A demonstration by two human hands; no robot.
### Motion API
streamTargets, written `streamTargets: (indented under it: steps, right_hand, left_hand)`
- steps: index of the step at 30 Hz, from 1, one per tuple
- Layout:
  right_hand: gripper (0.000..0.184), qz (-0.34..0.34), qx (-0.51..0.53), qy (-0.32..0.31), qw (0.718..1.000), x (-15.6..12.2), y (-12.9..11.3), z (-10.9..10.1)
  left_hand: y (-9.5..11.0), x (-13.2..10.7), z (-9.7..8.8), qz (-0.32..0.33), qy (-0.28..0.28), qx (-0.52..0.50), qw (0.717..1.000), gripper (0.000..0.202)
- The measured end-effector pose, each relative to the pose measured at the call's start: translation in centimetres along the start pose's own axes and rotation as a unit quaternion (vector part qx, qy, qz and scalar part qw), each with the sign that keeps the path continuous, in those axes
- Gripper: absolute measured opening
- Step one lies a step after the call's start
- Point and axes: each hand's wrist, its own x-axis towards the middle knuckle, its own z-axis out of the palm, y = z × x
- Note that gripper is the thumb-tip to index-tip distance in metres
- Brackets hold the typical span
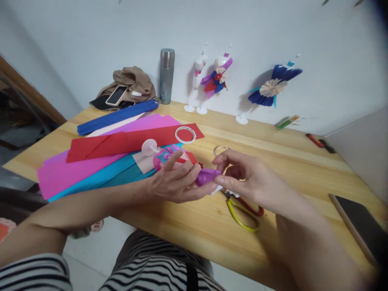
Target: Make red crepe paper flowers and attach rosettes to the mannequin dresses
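Observation:
My left hand [177, 181] is wrapped around a small white mannequin figure [169, 157] lying on its side, dressed in pink and purple paper, its round white base [149, 146] pointing left. My right hand [245, 178] pinches the purple paper end [207, 176] of the figure between thumb and fingers. Both hands hover just above the wooden table [291, 161].
Sheets of crepe paper in red [121, 142], pink, blue and teal lie at the left. A white tape ring [185, 135] rests on them. Scissors [242, 210] lie under my right hand. Finished paper-dressed figures [216, 79], a flask [167, 75], a phone [116, 95] stand behind.

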Motion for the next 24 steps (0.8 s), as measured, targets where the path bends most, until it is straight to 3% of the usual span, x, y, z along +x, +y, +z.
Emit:
streamTargets:
  steps: [4,10,15,19,24]
  right_hand:
    - [0.031,0.038,0.046,-0.039,0.997,-0.5,1.6,0.0]
    - [0.029,0.091,0.068,-0.009,0.994,-1.6,4.0,0.5]
    - [0.023,0.112,0.100,-0.014,0.989,-2.1,6.0,2.1]
    - [0.018,0.103,0.090,-0.018,0.991,-2.4,7.4,2.6]
    - [0.016,0.105,0.096,-0.036,0.989,-2.6,7.7,2.7]
  left_hand:
    - [-0.6,-1.4,1.6,0.073,-0.021,0.062,0.995,0.037]
    - [0.2,-1.6,2.1,0.157,0.024,0.245,0.956,0.044]
    - [0.5,-1.4,2.5,0.158,-0.002,0.222,0.962,0.044]
    - [0.4,-1.5,2.5,0.187,-0.011,0.274,0.943,0.037]
    - [0.7,-1.2,1.8,0.197,-0.035,0.278,0.939,0.035]
